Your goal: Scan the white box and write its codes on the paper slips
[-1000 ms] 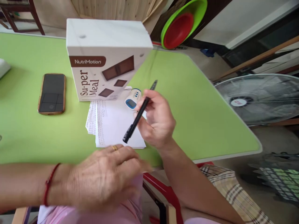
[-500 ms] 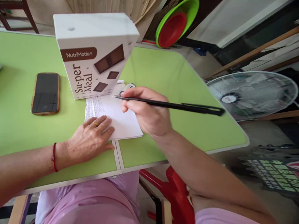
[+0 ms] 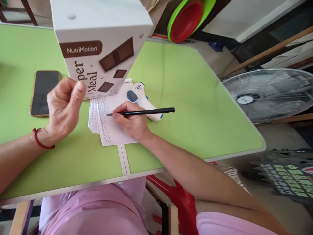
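My right hand (image 3: 133,122) grips a black pen (image 3: 146,112), its tip at the lines of handwriting on white paper sheets (image 3: 111,132). The sheets lie slightly fanned, and small reddish writing runs along their left part. Raised above the table, my left hand (image 3: 65,107) has its fingers curled in and the thumb upward, with nothing visible in it. It hides part of the phone and of the box's lettering. A white and blue infrared thermometer (image 3: 144,99) lies beyond my right hand, partly covered by it.
A tall white NutriMotion box (image 3: 100,19) stands behind the sheets. Left of it lies a phone (image 3: 44,88) in a brown case. The green table (image 3: 195,98) has a seam near my front. A fan (image 3: 244,99) and nested red and green basins (image 3: 187,21) stand beyond the table.
My left hand has lifted off the paper and curled. My right hand has moved down and left, bringing the pen tip to the writing. The thermometer shows more, and the top sheet sits lower.
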`<action>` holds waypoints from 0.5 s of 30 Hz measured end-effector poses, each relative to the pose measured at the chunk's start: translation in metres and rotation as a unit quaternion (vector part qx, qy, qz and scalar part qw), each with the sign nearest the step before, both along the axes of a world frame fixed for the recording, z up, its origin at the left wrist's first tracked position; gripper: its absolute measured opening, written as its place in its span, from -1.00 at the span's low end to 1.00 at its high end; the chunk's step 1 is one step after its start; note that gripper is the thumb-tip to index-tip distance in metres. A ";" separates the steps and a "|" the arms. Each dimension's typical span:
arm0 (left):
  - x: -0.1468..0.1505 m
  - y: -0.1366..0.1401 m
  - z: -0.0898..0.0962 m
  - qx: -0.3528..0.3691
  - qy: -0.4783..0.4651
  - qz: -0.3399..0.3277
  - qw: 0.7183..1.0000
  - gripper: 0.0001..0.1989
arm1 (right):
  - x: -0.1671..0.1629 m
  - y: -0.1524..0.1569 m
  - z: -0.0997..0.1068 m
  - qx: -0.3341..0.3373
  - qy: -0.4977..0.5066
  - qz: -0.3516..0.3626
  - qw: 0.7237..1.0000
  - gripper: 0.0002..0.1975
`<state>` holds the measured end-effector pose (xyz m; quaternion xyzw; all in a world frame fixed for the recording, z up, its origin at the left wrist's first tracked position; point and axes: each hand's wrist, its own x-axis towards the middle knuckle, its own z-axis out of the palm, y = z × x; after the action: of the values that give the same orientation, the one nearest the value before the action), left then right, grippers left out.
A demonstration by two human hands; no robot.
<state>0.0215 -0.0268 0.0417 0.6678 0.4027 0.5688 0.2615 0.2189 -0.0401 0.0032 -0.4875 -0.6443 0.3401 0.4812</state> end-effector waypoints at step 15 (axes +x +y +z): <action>0.017 -0.029 0.002 -0.075 0.662 -0.095 0.739 -0.65 | 0.001 0.001 -0.007 0.094 -0.082 0.005 0.992 -0.91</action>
<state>0.0388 -0.0563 0.0437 0.8892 0.4500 -0.0766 0.0307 0.2203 -0.0387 -0.0042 -0.4630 -0.7130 0.2395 0.4690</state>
